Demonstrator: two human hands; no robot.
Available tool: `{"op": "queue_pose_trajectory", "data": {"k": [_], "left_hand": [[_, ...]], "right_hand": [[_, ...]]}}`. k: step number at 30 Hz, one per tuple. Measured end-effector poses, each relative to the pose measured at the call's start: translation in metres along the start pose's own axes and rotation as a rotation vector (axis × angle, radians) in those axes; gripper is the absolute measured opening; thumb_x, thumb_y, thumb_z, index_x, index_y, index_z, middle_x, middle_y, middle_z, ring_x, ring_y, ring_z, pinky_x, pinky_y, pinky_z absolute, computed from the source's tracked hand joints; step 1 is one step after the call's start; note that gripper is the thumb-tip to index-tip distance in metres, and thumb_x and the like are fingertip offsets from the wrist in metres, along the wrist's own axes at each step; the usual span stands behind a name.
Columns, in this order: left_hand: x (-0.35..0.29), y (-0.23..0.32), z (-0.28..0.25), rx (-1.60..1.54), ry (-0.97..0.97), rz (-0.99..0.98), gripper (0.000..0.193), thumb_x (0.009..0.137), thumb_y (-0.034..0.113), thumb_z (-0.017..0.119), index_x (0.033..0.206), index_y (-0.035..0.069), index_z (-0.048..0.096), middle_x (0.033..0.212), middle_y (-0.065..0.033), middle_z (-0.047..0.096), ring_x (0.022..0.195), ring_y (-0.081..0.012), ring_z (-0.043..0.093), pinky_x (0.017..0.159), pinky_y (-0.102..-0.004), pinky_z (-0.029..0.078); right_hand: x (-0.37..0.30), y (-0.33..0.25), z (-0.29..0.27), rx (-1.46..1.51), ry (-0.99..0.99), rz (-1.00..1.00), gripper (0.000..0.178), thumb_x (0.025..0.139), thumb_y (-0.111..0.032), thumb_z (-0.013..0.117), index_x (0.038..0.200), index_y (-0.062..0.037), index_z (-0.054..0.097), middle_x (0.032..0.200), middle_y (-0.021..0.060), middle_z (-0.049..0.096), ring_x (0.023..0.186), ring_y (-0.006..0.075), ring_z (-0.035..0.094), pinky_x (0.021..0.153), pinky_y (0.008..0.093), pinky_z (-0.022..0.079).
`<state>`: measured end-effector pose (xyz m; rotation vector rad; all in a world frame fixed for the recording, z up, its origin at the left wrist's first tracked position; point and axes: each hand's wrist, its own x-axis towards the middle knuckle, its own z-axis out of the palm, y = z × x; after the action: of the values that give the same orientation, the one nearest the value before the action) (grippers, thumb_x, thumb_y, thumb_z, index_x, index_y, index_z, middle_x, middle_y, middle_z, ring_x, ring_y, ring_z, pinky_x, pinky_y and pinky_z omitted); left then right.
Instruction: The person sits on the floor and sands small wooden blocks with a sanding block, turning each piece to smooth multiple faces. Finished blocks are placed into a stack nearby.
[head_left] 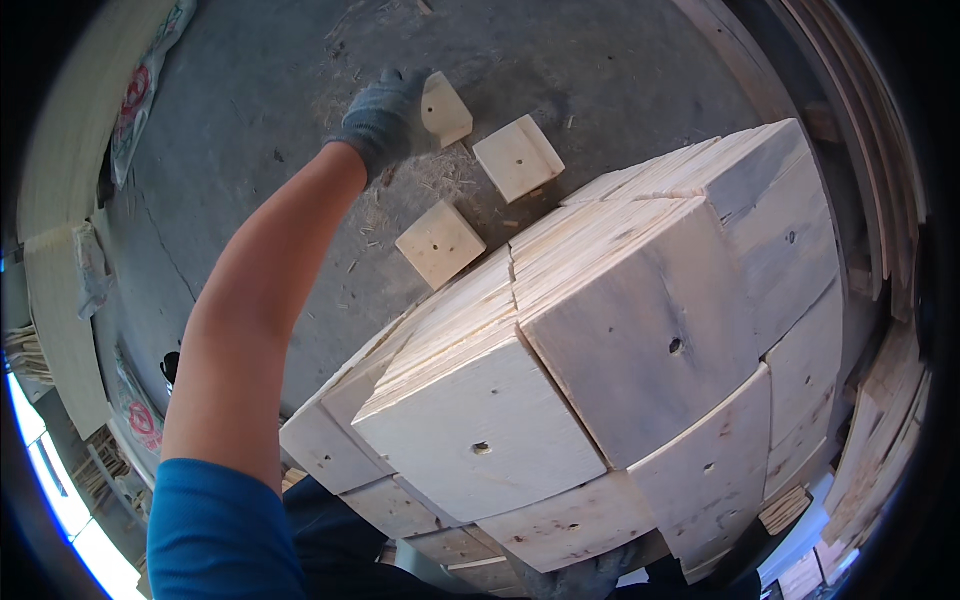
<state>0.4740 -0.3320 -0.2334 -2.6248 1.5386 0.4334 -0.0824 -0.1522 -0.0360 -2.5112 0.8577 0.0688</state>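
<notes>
My left hand [385, 120], in a grey glove, reaches far out over the floor. Its blurred fingers are closed at the left edge of a small square wooden block [447, 112] with a hole in it. Two similar blocks, a right one [520, 158] and a nearer one [440, 243], lie beside it. In front of me rises a big stack of square wooden boards [650, 330], layered at their edges, most with a hole in the face. My right hand [588, 577], also gloved, is at the stack's lower edge; its fingers are mostly hidden there.
Wood chips and splinters [440, 185] are scattered on the grey concrete floor [270, 90]. Long boards [850, 130] curve along the right side. Pale sheets [75, 150] stand at the left, with printed plastic wrapping [140, 100] beside them. Loose wood strips [110, 460] lie at lower left.
</notes>
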Motion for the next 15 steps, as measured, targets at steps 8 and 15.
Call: {"op": "queue_pose_trajectory", "data": {"k": [8, 15], "left_hand": [[-0.032, 0.005, 0.019, -0.023, -0.057, 0.294, 0.118, 0.071, 0.035, 0.096, 0.170, 0.019, 0.033, 0.161, -0.0209, 0.051, 0.139, -0.0435, 0.059, 0.113, -0.0505, 0.054], [-0.017, 0.046, 0.025, 0.214, -0.063, 0.442, 0.126, 0.071, 0.033, 0.097, 0.174, 0.023, 0.024, 0.174, -0.0187, 0.035, 0.147, -0.0421, 0.053, 0.119, -0.0551, 0.049]], "right_hand": [[0.006, 0.000, -0.001, 0.010, 0.046, -0.001, 0.046, 0.099, -0.058, 0.069, 0.118, -0.0165, 0.074, 0.135, 0.0168, 0.065, 0.124, 0.0423, 0.058, 0.106, 0.0656, 0.042], [0.003, 0.000, -0.001, 0.018, 0.027, 0.006, 0.047, 0.100, -0.058, 0.068, 0.120, -0.0160, 0.073, 0.133, 0.0192, 0.064, 0.122, 0.0436, 0.058, 0.104, 0.0674, 0.042]]}}
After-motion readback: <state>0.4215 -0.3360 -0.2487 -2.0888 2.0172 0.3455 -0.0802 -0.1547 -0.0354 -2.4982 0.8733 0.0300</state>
